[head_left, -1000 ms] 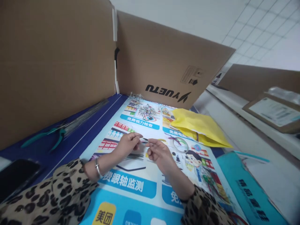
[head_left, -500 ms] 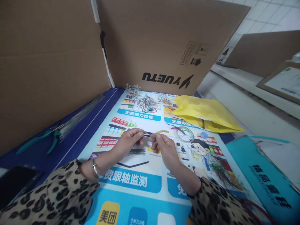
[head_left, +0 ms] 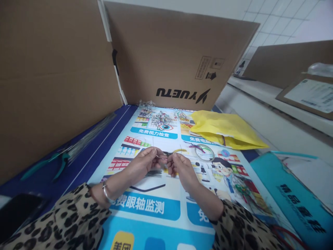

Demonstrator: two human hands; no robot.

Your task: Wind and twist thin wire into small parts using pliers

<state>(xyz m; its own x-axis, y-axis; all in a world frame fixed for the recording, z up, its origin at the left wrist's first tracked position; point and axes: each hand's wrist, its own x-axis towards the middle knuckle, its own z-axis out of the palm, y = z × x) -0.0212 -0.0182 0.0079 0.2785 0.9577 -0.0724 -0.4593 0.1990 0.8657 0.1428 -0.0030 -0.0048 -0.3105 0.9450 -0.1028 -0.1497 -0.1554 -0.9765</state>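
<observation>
My left hand (head_left: 145, 161) is closed in a pinch over the middle of the printed sheet, with a thin wire (head_left: 160, 157) between thumb and forefinger. One fine end of it seems to rise above the thumb. Close by on the right, my right hand (head_left: 182, 168) also pinches, apparently on the other part of the wire, and a short fine end sticks up over its fingertips. The fingertips hide most of it. Under the hands lies a bundle of dark thin wires (head_left: 153, 173). Just beyond the right hand is a clear ring-shaped coil (head_left: 204, 152) with purple strands (head_left: 196, 147).
Teal-handled pliers (head_left: 61, 166) and a bundle of pale wires (head_left: 88, 135) lie left. Tangled wire pieces (head_left: 160, 118) sit at the back before a cardboard panel (head_left: 177, 52). A yellow bag (head_left: 226, 128) and a teal box (head_left: 293, 198) are right; a dark phone (head_left: 20, 211) lies near left.
The camera view has tilted up slightly. My hands stay close together, the left wrist turned a little; fine wire ends now stand up above both hands.
</observation>
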